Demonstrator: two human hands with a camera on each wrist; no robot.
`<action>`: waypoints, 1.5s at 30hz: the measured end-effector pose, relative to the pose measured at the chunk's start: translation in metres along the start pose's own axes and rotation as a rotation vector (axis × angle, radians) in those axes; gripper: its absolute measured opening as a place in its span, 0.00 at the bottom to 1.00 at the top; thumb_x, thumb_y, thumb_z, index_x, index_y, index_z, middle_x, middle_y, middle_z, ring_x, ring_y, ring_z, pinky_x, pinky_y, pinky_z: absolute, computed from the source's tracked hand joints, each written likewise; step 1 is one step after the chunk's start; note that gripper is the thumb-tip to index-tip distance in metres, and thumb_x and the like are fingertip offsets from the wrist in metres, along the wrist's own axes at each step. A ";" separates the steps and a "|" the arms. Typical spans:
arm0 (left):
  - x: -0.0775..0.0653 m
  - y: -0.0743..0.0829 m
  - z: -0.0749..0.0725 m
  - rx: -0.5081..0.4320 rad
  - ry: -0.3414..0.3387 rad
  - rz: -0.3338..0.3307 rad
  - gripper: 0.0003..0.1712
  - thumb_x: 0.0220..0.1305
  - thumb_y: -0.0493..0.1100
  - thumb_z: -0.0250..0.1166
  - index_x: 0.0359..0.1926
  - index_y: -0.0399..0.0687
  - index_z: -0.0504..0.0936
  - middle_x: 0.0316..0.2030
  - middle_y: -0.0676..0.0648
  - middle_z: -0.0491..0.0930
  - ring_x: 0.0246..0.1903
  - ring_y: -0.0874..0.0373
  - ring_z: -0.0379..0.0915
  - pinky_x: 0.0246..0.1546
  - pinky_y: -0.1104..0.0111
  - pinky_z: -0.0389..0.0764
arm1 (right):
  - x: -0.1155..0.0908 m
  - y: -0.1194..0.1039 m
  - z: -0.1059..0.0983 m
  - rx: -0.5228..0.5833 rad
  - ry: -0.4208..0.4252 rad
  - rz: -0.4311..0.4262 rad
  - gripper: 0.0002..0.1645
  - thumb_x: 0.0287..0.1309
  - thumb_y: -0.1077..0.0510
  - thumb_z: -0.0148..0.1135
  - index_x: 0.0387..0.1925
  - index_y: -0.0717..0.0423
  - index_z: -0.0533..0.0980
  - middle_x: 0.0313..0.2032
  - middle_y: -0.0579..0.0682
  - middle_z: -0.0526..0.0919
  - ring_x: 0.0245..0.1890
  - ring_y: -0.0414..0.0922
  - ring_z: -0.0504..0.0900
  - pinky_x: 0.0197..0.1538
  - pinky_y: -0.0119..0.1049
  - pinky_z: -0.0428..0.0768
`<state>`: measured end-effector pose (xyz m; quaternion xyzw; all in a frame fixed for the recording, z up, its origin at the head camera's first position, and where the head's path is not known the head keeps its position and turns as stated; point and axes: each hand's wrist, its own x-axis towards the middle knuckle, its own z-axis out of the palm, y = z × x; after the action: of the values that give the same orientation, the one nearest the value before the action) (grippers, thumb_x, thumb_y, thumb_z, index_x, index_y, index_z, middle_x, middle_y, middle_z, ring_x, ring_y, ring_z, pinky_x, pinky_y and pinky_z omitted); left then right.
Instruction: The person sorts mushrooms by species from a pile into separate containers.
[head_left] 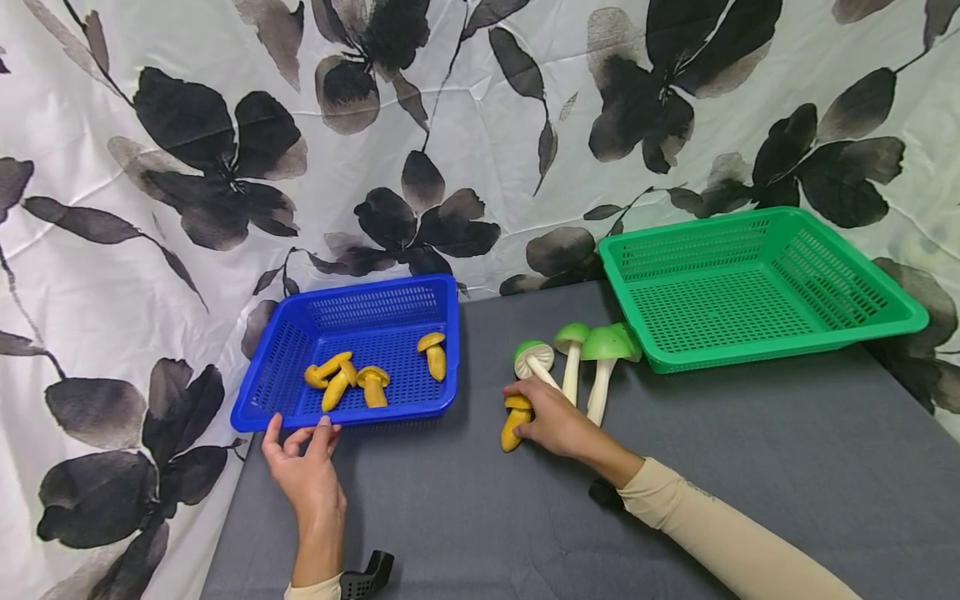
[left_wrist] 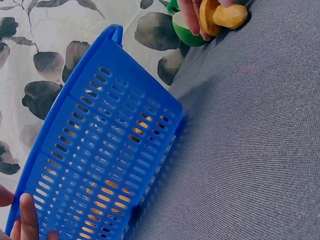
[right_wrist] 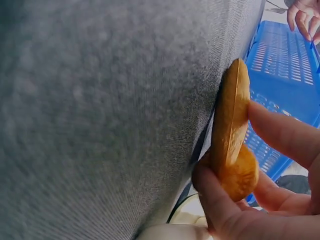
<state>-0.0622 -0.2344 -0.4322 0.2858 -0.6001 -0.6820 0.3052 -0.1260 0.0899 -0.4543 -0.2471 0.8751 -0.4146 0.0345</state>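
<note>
My right hand [head_left: 557, 423] pinches a yellow toy mushroom [head_left: 512, 435] between thumb and fingers, low over the grey cloth. In the right wrist view the mushroom's stem [right_wrist: 232, 110] points up and its cap [right_wrist: 241, 175] sits among the fingers. Beside that hand lie several green-capped toy mushrooms with white stems [head_left: 600, 387], partly hidden by it. At the left, my left hand [head_left: 306, 475] holds the near rim of a blue plastic basket [head_left: 345, 421], its fingers [left_wrist: 29, 217] at the edge. Several yellow mushrooms [head_left: 372, 385] lie inside that basket.
A green plastic basket [head_left: 757, 354] stands at the back right, close to the green-capped mushrooms. Grey cloth [head_left: 465, 517] covers the table. Behind it hangs a white curtain [head_left: 525, 225] with dark flowers. A small black object [head_left: 603, 495] shows under the right wrist.
</note>
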 end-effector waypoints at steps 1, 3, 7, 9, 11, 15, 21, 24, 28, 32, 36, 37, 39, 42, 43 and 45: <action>0.000 0.000 0.000 0.001 0.000 0.000 0.44 0.65 0.38 0.70 0.75 0.54 0.56 0.41 0.43 0.71 0.35 0.57 0.84 0.44 0.71 0.87 | 0.000 0.000 0.000 0.011 0.015 -0.008 0.30 0.44 0.72 0.75 0.53 0.67 0.78 0.51 0.59 0.81 0.49 0.53 0.79 0.54 0.47 0.79; 0.000 0.000 0.000 0.003 -0.001 0.000 0.45 0.65 0.37 0.71 0.75 0.53 0.56 0.41 0.43 0.71 0.35 0.57 0.85 0.44 0.71 0.87 | -0.001 0.001 0.000 0.031 0.041 -0.017 0.27 0.45 0.72 0.75 0.51 0.66 0.80 0.49 0.58 0.82 0.46 0.51 0.80 0.52 0.45 0.79; 0.000 0.000 0.000 0.001 -0.003 0.002 0.45 0.65 0.37 0.70 0.76 0.51 0.55 0.41 0.43 0.70 0.34 0.57 0.85 0.44 0.71 0.87 | 0.000 0.003 -0.003 0.083 0.032 0.018 0.24 0.46 0.71 0.75 0.49 0.63 0.82 0.49 0.56 0.83 0.46 0.50 0.79 0.51 0.45 0.79; 0.000 0.000 0.000 0.001 -0.005 0.001 0.45 0.65 0.37 0.70 0.76 0.51 0.55 0.41 0.43 0.70 0.34 0.57 0.85 0.44 0.71 0.87 | 0.000 0.004 -0.004 0.101 0.014 0.047 0.24 0.48 0.71 0.75 0.50 0.61 0.82 0.49 0.54 0.83 0.46 0.49 0.80 0.51 0.45 0.80; 0.000 0.000 0.000 0.000 -0.006 -0.001 0.45 0.65 0.37 0.71 0.76 0.51 0.55 0.41 0.43 0.70 0.35 0.57 0.85 0.44 0.70 0.87 | 0.000 0.004 -0.004 0.116 -0.009 0.071 0.23 0.50 0.71 0.75 0.50 0.59 0.82 0.50 0.53 0.83 0.46 0.48 0.80 0.52 0.44 0.80; 0.001 0.000 0.000 0.000 -0.005 -0.001 0.45 0.65 0.37 0.71 0.76 0.51 0.56 0.41 0.43 0.70 0.35 0.56 0.85 0.45 0.70 0.87 | -0.001 0.003 -0.005 0.138 -0.044 0.084 0.20 0.54 0.70 0.73 0.49 0.57 0.83 0.50 0.50 0.84 0.46 0.46 0.80 0.51 0.41 0.81; 0.001 0.000 0.000 -0.007 -0.011 0.014 0.45 0.64 0.37 0.71 0.75 0.50 0.56 0.41 0.42 0.71 0.35 0.55 0.85 0.43 0.70 0.87 | -0.002 -0.003 -0.011 0.184 -0.071 0.091 0.20 0.57 0.68 0.72 0.51 0.58 0.82 0.49 0.50 0.85 0.46 0.46 0.80 0.51 0.41 0.81; 0.002 0.001 0.000 -0.004 -0.014 0.014 0.45 0.65 0.37 0.71 0.75 0.50 0.55 0.41 0.42 0.71 0.36 0.54 0.85 0.43 0.70 0.87 | 0.001 -0.006 -0.015 0.197 -0.068 0.117 0.22 0.57 0.67 0.73 0.54 0.56 0.81 0.52 0.49 0.84 0.48 0.46 0.80 0.52 0.41 0.80; 0.002 0.002 0.000 0.002 -0.015 0.008 0.45 0.65 0.38 0.71 0.76 0.51 0.55 0.41 0.42 0.71 0.36 0.54 0.85 0.44 0.70 0.87 | 0.004 -0.006 -0.020 0.270 -0.092 0.164 0.22 0.57 0.65 0.73 0.54 0.58 0.80 0.52 0.51 0.83 0.43 0.44 0.81 0.47 0.38 0.81; 0.002 0.002 0.000 0.007 -0.015 0.002 0.45 0.65 0.37 0.71 0.76 0.51 0.55 0.41 0.42 0.71 0.37 0.54 0.85 0.44 0.70 0.87 | 0.007 -0.006 -0.026 0.435 -0.140 0.205 0.23 0.59 0.67 0.70 0.56 0.64 0.78 0.52 0.58 0.81 0.36 0.45 0.84 0.39 0.35 0.84; 0.002 0.002 0.000 0.007 -0.015 -0.001 0.45 0.65 0.38 0.71 0.76 0.52 0.55 0.41 0.43 0.71 0.37 0.54 0.85 0.44 0.71 0.87 | 0.009 -0.006 -0.031 0.540 -0.161 0.224 0.24 0.60 0.68 0.67 0.58 0.65 0.76 0.54 0.62 0.78 0.33 0.47 0.85 0.40 0.38 0.87; 0.002 0.002 0.000 0.006 -0.016 -0.001 0.45 0.65 0.38 0.71 0.76 0.52 0.55 0.41 0.43 0.70 0.37 0.54 0.85 0.44 0.71 0.87 | 0.010 -0.006 -0.031 0.561 -0.163 0.228 0.24 0.60 0.69 0.67 0.59 0.65 0.75 0.54 0.62 0.77 0.33 0.48 0.86 0.41 0.39 0.87; 0.002 0.002 0.000 0.005 -0.016 -0.003 0.45 0.65 0.38 0.71 0.75 0.53 0.55 0.42 0.43 0.70 0.37 0.53 0.85 0.44 0.71 0.87 | 0.011 -0.005 -0.032 0.599 -0.166 0.245 0.26 0.61 0.68 0.66 0.60 0.67 0.73 0.55 0.63 0.75 0.33 0.49 0.87 0.42 0.42 0.88; 0.002 0.002 0.000 0.009 -0.018 -0.006 0.45 0.65 0.39 0.71 0.76 0.53 0.55 0.42 0.43 0.70 0.37 0.54 0.85 0.45 0.71 0.86 | 0.014 -0.005 -0.033 0.632 -0.162 0.267 0.28 0.60 0.68 0.65 0.62 0.69 0.72 0.55 0.63 0.74 0.36 0.48 0.87 0.43 0.43 0.89; 0.003 0.001 0.000 0.010 -0.018 -0.007 0.45 0.65 0.39 0.71 0.76 0.53 0.55 0.42 0.43 0.70 0.37 0.54 0.85 0.45 0.71 0.86 | 0.015 -0.005 -0.034 0.634 -0.160 0.273 0.28 0.60 0.68 0.65 0.62 0.68 0.72 0.55 0.63 0.75 0.37 0.48 0.87 0.44 0.43 0.89; 0.003 0.001 -0.001 0.012 -0.019 -0.009 0.46 0.65 0.39 0.71 0.76 0.53 0.55 0.42 0.43 0.70 0.37 0.55 0.85 0.45 0.71 0.86 | 0.016 -0.005 -0.036 0.639 -0.158 0.279 0.28 0.60 0.67 0.65 0.62 0.68 0.72 0.55 0.63 0.75 0.40 0.47 0.87 0.45 0.43 0.89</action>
<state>-0.0635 -0.2369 -0.4312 0.2839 -0.6058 -0.6823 0.2949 -0.1474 0.1051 -0.4249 -0.1332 0.7213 -0.6382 0.2338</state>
